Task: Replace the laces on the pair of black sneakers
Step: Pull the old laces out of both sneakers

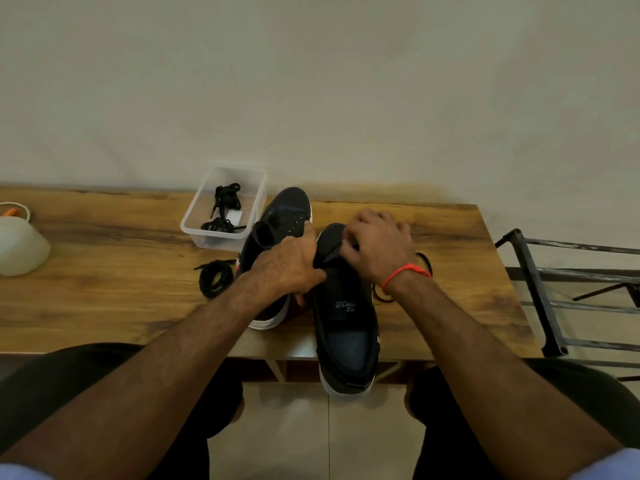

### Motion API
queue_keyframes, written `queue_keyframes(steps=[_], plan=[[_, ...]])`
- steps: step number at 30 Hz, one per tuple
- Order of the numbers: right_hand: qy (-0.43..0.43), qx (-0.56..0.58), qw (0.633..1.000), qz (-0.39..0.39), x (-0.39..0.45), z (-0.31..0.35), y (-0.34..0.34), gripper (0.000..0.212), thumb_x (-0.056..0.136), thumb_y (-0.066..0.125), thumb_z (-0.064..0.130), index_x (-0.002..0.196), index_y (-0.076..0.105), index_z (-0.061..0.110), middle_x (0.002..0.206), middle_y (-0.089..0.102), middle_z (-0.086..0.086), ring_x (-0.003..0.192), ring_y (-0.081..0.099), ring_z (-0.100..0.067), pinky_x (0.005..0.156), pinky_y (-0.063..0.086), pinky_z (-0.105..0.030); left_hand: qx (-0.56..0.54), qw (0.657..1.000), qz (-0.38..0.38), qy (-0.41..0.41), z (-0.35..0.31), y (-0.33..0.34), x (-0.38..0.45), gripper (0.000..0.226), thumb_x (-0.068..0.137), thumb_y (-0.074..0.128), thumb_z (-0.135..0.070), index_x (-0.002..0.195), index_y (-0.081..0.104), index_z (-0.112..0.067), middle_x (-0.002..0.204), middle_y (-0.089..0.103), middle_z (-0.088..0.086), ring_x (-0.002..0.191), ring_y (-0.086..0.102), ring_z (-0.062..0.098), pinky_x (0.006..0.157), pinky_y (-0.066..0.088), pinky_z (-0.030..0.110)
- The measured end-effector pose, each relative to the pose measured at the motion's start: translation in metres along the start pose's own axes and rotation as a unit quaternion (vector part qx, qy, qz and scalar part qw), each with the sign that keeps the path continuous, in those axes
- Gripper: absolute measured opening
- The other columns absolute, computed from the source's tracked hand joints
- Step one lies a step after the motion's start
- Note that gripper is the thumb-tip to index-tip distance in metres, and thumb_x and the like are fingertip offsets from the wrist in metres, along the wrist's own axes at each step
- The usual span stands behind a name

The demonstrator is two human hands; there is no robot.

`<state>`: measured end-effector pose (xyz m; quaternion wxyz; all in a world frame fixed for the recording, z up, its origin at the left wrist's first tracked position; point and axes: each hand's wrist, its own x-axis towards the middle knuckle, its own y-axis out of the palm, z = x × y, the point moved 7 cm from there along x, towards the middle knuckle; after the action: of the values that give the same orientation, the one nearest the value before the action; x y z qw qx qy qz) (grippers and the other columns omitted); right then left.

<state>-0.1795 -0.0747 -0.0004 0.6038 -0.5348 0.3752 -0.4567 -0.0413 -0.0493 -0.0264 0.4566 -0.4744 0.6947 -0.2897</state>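
- Near sneaker [346,327] lies at the table's [104,289] front edge, heel overhanging.
- Left hand [287,263], fingers curled, grips its side; right hand [375,245] pinches its tongue.
- Second sneaker [280,220] at 11 o'clock.
- Coiled lace [216,277] at 9 o'clock.

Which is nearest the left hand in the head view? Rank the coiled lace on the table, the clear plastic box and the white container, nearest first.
Measured from the left hand:
1. Coiled lace, on the table just to its left.
2. Clear plastic box, farther back and left, by the wall, with more laces inside.
3. White container, far off at the table's left end.
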Motion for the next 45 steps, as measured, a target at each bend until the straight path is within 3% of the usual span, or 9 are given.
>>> queue_keyframes(steps=[3, 6, 14, 19, 24, 28, 32, 38, 45], plan=[[0.157, 0.062, 0.980, -0.104, 0.003, -0.049, -0.030, 0.019, 0.094, 0.052, 0.037, 0.096, 0.062, 0.021, 0.111, 0.057, -0.001, 0.102, 0.053, -0.024, 0.086, 0.051, -0.048, -0.015, 1.000, 0.011, -0.011, 0.002, 0.000, -0.001, 0.100, 0.092, 0.070, -0.027, 0.161, -0.002, -0.015, 0.100, 0.067, 0.005, 0.090, 0.067, 0.017, 0.095, 0.056, 0.047], [0.232, 0.090, 0.965, -0.081, 0.002, -0.079, -0.035, 0.021, 0.095, 0.053, 0.035, 0.108, 0.062, 0.021, 0.120, 0.055, -0.005, 0.112, 0.050, -0.029, 0.090, 0.051, -0.050, -0.008, 1.000, 0.008, -0.006, 0.001, 0.001, -0.001, 0.100, 0.092, 0.069, -0.026, 0.160, -0.002, -0.014, 0.090, 0.066, 0.002, 0.082, 0.068, 0.015, 0.093, 0.057, 0.046], [-0.086, -0.029, 0.989, 0.121, -0.003, 0.022, 0.023, 0.040, 0.096, 0.055, 0.047, 0.130, 0.058, 0.027, 0.150, 0.038, 0.001, 0.142, 0.021, -0.030, 0.113, 0.023, -0.056, 0.006, 1.000, 0.007, 0.005, -0.002, 0.000, -0.002, 0.100, 0.092, 0.068, -0.030, 0.161, -0.003, -0.016, 0.106, 0.066, 0.006, 0.091, 0.067, 0.018, 0.088, 0.059, 0.046], [0.003, 0.045, 0.999, 0.015, 0.001, 0.008, 0.005, 0.016, 0.097, 0.051, 0.036, 0.099, 0.063, 0.024, 0.113, 0.059, 0.001, 0.117, 0.049, -0.026, 0.100, 0.041, -0.051, 0.004, 1.000, 0.013, -0.001, -0.001, -0.003, -0.005, 0.099, 0.093, 0.069, -0.028, 0.161, -0.002, -0.014, 0.097, 0.067, 0.002, 0.086, 0.067, 0.016, 0.089, 0.058, 0.044], [0.218, 0.225, 0.940, -0.133, 0.001, -0.059, -0.029, 0.023, 0.093, 0.054, 0.027, 0.070, 0.051, 0.024, 0.086, 0.060, 0.001, 0.085, 0.060, -0.024, 0.073, 0.054, -0.042, -0.004, 1.000, 0.019, -0.003, -0.005, -0.003, -0.007, 0.096, 0.094, 0.067, -0.026, 0.160, -0.001, -0.014, 0.084, 0.066, -0.002, 0.075, 0.068, 0.011, 0.091, 0.057, 0.043], [0.129, 0.185, 0.970, -0.094, 0.008, -0.044, -0.017, 0.014, 0.094, 0.057, 0.027, 0.106, 0.063, 0.022, 0.118, 0.059, -0.005, 0.112, 0.054, -0.027, 0.094, 0.050, -0.049, -0.005, 1.000, 0.019, -0.001, -0.006, -0.003, -0.006, 0.095, 0.094, 0.067, -0.027, 0.160, 0.000, -0.014, 0.084, 0.065, -0.002, 0.076, 0.067, 0.012, 0.092, 0.057, 0.045], [-0.064, 0.020, 0.994, 0.086, 0.001, 0.009, 0.015, 0.063, 0.092, 0.064, 0.042, 0.148, 0.037, 0.035, 0.159, 0.023, -0.003, 0.146, 0.016, -0.033, 0.117, 0.020, -0.056, 0.010, 1.000, 0.014, 0.001, -0.005, -0.001, -0.004, 0.098, 0.093, 0.068, -0.030, 0.161, -0.002, -0.015, 0.098, 0.066, 0.002, 0.085, 0.068, 0.015, 0.090, 0.058, 0.045], [-0.092, -0.057, 0.993, 0.052, -0.004, 0.027, 0.023, 0.030, 0.098, 0.056, 0.038, 0.125, 0.060, 0.026, 0.138, 0.053, 0.003, 0.134, 0.036, -0.025, 0.108, 0.029, -0.056, 0.019, 1.000, 0.005, 0.001, -0.004, -0.003, -0.004, 0.099, 0.091, 0.068, -0.030, 0.161, -0.001, -0.014, 0.098, 0.064, 0.002, 0.090, 0.066, 0.019, 0.089, 0.058, 0.045], [0.124, 0.038, 0.988, -0.089, 0.001, -0.029, -0.022, 0.015, 0.099, 0.056, 0.033, 0.105, 0.066, 0.023, 0.115, 0.062, 0.001, 0.109, 0.056, -0.026, 0.093, 0.047, -0.046, -0.034, 0.998, 0.054, -0.008, -0.012, -0.001, -0.013, 0.087, 0.096, 0.065, -0.022, 0.159, 0.004, -0.019, 0.082, 0.061, -0.005, 0.053, 0.071, 0.009, 0.075, 0.063, 0.037]])
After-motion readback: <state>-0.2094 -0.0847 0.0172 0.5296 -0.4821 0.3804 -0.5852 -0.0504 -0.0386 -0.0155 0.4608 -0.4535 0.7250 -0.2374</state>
